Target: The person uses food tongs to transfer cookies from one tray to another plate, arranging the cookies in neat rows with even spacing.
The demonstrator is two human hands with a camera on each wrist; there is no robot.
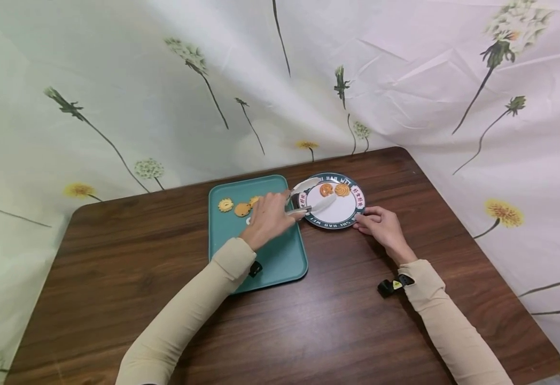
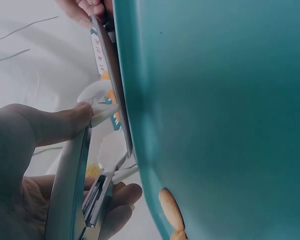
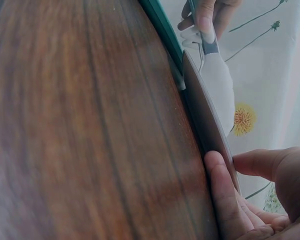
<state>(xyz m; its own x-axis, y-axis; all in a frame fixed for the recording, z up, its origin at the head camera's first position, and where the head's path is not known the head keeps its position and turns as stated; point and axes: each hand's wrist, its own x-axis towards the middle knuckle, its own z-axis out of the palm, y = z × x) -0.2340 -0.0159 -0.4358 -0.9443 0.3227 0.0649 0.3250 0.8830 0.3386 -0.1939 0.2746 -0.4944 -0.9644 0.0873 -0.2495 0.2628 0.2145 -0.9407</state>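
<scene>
My left hand (image 1: 271, 215) holds a pair of tongs (image 1: 325, 202) with metal arms and white tips. Those tips stand apart over the left part of a round plate (image 1: 333, 216), close to a brown cookie (image 1: 326, 190). A swirled cookie (image 1: 342, 190) lies just right of that one. At the plate's lower right, my right hand (image 1: 382, 229) pinches the rim; in the right wrist view the thumb is on one face of the plate (image 3: 205, 100) and fingers (image 3: 222, 185) are beneath. In the left wrist view, thumb and fingers grip the tongs (image 2: 67, 180) from both sides.
Left of the plate lies a green tray (image 1: 280, 262), its edge against the plate. Several cookies, among them a yellow one (image 1: 225, 205) and a round brown one (image 1: 242, 209), lie on its far part. A flower-patterned cloth (image 1: 241, 69) hangs behind the wooden table (image 1: 131, 256).
</scene>
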